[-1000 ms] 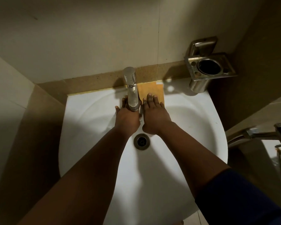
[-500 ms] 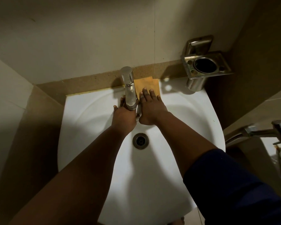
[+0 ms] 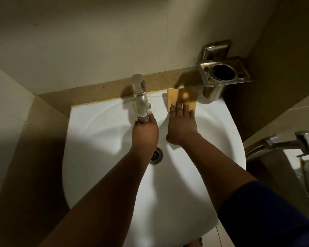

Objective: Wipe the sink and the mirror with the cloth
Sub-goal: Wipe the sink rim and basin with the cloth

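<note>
A white round sink (image 3: 96,132) fills the middle of the view, its drain (image 3: 156,155) partly hidden by my left wrist. An orange cloth (image 3: 183,98) lies flat on the back rim, right of the chrome tap (image 3: 141,98). My right hand (image 3: 182,124) presses on the cloth's near edge with straight, spread fingers. My left hand (image 3: 145,133) grips the tap's spout end from below, fingers curled round it. No mirror is in view.
A metal cup holder (image 3: 223,73) is fixed to the wall above the sink's back right corner, close to the cloth. A second chrome tap (image 3: 292,142) sticks out at the right edge. Tiled walls close in on the left and right.
My right hand has slid the cloth to the right along the back rim, away from the tap and towards the cup holder. My left hand has stayed at the tap's spout.
</note>
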